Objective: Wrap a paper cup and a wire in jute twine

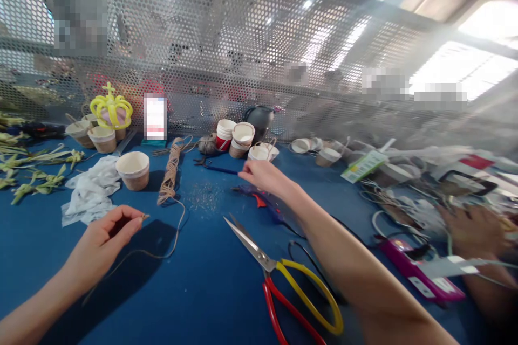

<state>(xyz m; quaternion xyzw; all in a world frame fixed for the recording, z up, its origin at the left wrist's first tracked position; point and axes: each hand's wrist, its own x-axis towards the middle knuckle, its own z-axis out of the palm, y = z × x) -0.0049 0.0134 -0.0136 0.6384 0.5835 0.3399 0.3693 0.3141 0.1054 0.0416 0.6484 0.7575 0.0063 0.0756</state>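
Observation:
My left hand (109,234), thumb and fingers pinched, holds the end of a thin twine (178,232). The strand curves over the table to a tied twine bundle (170,170). At the back middle, my right hand (259,172) is closed at the handle end of slim blue-handled pliers (222,170), whose dark jaws point left. A blue glue gun (263,202) with an orange trigger lies just below that hand, partly hidden by the forearm. Large scissors (265,261) with red and yellow handles lie partly open between my arms.
A white-lined pot (133,170) stands beside a crumpled white cloth (95,186). Several more pots (242,137) and a yellow crown (111,110) line the perforated metal screen (226,38). At right are a magenta power strip (421,272), cables and another person's hand (473,229).

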